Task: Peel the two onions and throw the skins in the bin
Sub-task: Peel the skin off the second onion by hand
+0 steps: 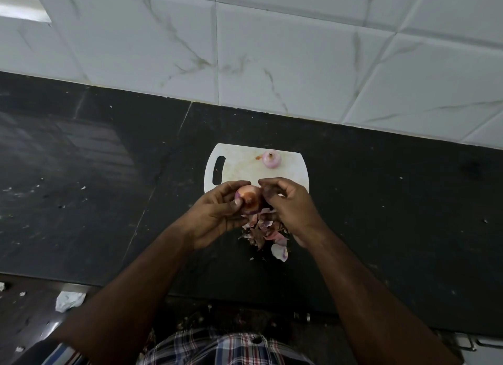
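My left hand (217,209) grips a partly peeled onion (249,197) with brown-orange skin still on it, above the near edge of the white cutting board (239,160). My right hand (288,204) has its fingers curled against the onion's right side, pinching at its skin. A peeled pinkish onion (271,158) sits on the far side of the board. A heap of onion skins (268,232) lies on the dark counter under my hands. No bin is in view.
The dark stone counter (95,160) runs left and right, with small scraps scattered on it. A white marbled tile wall (272,51) stands behind it. Crumpled white paper (69,300) lies on the floor at lower left.
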`<state>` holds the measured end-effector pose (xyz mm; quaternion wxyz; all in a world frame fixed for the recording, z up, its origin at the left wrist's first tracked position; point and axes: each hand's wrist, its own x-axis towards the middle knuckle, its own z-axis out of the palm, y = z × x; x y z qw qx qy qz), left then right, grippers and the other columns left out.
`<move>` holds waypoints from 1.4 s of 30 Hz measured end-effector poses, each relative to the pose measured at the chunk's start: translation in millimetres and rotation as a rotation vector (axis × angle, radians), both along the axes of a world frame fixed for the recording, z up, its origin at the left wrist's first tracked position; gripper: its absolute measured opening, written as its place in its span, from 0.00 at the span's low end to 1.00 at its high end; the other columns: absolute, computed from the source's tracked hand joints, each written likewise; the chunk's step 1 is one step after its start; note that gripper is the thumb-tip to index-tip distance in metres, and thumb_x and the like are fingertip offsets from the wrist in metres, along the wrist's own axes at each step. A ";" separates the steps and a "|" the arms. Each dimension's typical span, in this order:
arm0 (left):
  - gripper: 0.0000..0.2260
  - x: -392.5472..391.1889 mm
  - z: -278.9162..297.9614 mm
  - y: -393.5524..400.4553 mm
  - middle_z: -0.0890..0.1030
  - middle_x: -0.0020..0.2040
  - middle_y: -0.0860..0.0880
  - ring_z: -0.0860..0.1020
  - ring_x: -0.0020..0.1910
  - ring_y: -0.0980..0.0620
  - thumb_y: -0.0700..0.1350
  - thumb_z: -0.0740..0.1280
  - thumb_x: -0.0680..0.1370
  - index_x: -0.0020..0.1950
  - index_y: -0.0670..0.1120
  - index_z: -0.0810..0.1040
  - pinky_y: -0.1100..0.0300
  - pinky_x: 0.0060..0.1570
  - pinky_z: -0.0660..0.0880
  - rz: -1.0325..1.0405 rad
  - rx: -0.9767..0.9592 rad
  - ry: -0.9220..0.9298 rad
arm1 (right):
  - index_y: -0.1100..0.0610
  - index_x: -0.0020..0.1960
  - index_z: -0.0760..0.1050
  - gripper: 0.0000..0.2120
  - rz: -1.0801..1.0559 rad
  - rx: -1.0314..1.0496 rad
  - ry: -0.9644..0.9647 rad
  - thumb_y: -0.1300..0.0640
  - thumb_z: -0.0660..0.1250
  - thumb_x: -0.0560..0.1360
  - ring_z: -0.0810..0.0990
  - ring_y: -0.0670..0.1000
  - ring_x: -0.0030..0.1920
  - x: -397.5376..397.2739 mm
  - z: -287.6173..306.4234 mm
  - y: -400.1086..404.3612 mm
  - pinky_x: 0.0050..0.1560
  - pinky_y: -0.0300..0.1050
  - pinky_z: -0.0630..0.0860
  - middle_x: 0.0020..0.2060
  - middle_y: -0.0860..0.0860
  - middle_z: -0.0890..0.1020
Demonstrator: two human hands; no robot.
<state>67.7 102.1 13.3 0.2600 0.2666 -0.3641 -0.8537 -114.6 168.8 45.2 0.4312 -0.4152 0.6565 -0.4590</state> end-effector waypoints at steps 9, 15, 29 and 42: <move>0.19 -1.9 1.8 -1.0 0.80 0.63 0.40 0.82 0.56 0.41 0.36 0.67 0.75 0.66 0.44 0.78 0.50 0.54 0.81 0.008 0.000 -0.029 | 0.59 0.53 0.85 0.09 -0.057 -0.100 0.070 0.65 0.74 0.73 0.85 0.45 0.43 0.6 -5.1 0.3 0.45 0.43 0.83 0.43 0.48 0.86; 0.18 -2.6 4.4 -0.6 0.81 0.62 0.42 0.82 0.54 0.41 0.37 0.66 0.75 0.65 0.45 0.79 0.46 0.57 0.78 0.032 0.014 -0.018 | 0.57 0.52 0.83 0.09 -0.067 -0.060 -0.088 0.67 0.66 0.78 0.86 0.51 0.41 -5.9 0.0 2.8 0.39 0.46 0.83 0.47 0.55 0.85; 0.17 -14.0 12.2 5.9 0.82 0.59 0.43 0.84 0.51 0.45 0.39 0.66 0.76 0.64 0.46 0.79 0.49 0.53 0.82 0.049 -0.009 -0.064 | 0.54 0.61 0.82 0.23 -0.027 -0.057 -0.016 0.66 0.78 0.68 0.85 0.48 0.52 -2.0 -9.4 4.0 0.52 0.56 0.83 0.52 0.48 0.86; 0.19 -15.5 7.3 4.5 0.80 0.63 0.43 0.84 0.52 0.43 0.37 0.68 0.75 0.66 0.44 0.78 0.51 0.50 0.82 0.075 -0.105 -0.105 | 0.62 0.60 0.78 0.13 0.026 0.061 -0.346 0.69 0.67 0.77 0.86 0.55 0.47 -12.1 -2.8 5.1 0.43 0.49 0.83 0.52 0.59 0.85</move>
